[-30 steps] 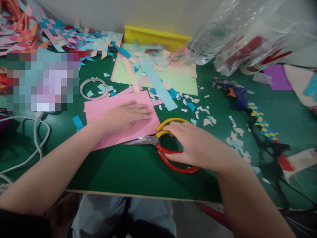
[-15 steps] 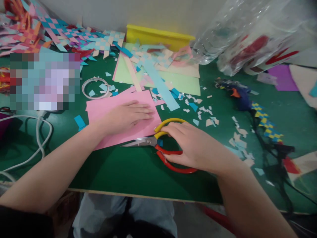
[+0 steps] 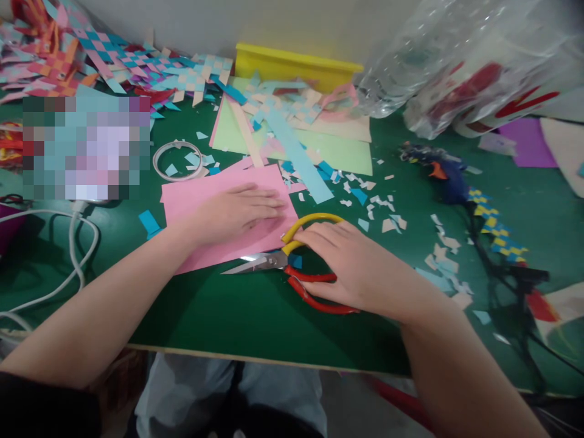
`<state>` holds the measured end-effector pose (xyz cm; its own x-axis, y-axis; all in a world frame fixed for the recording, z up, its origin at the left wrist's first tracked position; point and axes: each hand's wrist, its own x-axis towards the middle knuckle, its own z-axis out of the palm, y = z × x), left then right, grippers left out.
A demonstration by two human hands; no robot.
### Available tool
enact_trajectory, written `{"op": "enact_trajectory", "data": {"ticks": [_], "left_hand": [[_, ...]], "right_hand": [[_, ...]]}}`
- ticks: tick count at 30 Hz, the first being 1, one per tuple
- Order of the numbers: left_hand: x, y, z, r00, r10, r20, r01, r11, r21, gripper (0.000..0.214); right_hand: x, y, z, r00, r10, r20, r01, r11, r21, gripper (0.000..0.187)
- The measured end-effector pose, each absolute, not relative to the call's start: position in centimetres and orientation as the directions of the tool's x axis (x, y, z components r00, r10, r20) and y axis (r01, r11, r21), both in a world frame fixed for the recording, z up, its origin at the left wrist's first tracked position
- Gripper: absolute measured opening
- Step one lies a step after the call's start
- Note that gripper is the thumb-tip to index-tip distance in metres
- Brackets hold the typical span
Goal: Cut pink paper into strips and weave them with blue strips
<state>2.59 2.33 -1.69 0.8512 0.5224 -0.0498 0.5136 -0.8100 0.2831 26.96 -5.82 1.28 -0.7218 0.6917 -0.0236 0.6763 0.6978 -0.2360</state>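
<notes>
My left hand (image 3: 241, 212) lies flat on a pink sheet of paper (image 3: 185, 207), fingers stretched out to the right. In my right hand (image 3: 351, 258) is a pair of scissors (image 3: 269, 261) with one yellow and one red handle. The fingers and thumb pass through the handle loops. The blades point left along the paper's near edge and look nearly closed. More pink paper (image 3: 246, 163) shows from beneath the sheet's far edge. A small blue scrap (image 3: 295, 261) lies behind the scissors' pivot.
White and blue paper scraps litter the green table (image 3: 201, 316). Beyond the sheet are a tape roll (image 3: 157, 164), a light blue strip (image 3: 303, 161) and green paper (image 3: 351, 159). A white cable (image 3: 75, 255) lies left, woven paper pieces (image 3: 132, 61) back left, plastic-wrapped items (image 3: 460, 79) back right.
The scissor blades have come closer together and tipped slightly down at the point. The left hand stays flat on the paper. The whole view has shifted slightly.
</notes>
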Motion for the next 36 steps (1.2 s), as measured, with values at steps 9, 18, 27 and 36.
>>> {"op": "enact_trajectory", "data": {"ticks": [9, 18, 27, 36], "left_hand": [[2.7, 2.3, -1.8, 0.862, 0.506, -0.010, 0.492, -0.833, 0.254, 0.050], [3.1, 2.1, -1.3, 0.847, 0.529, -0.056, 0.522, -0.805, 0.281, 0.049], [3.2, 2.1, -1.5, 0.837, 0.544, -0.062, 0.539, -0.799, 0.265, 0.048], [4.0, 2.6, -2.3, 0.845, 0.534, 0.019, 0.509, -0.815, 0.277, 0.046]], "right_hand": [[26.0, -6.0, 1.2, -0.715, 0.698, -0.032, 0.687, 0.694, -0.215, 0.045], [25.6, -6.1, 1.2, -0.732, 0.681, 0.001, 0.666, 0.716, -0.211, 0.043], [25.7, -5.9, 1.3, -0.753, 0.658, -0.011, 0.641, 0.730, -0.237, 0.042], [25.9, -5.7, 1.4, -0.727, 0.686, -0.029, 0.658, 0.685, -0.311, 0.037]]}}
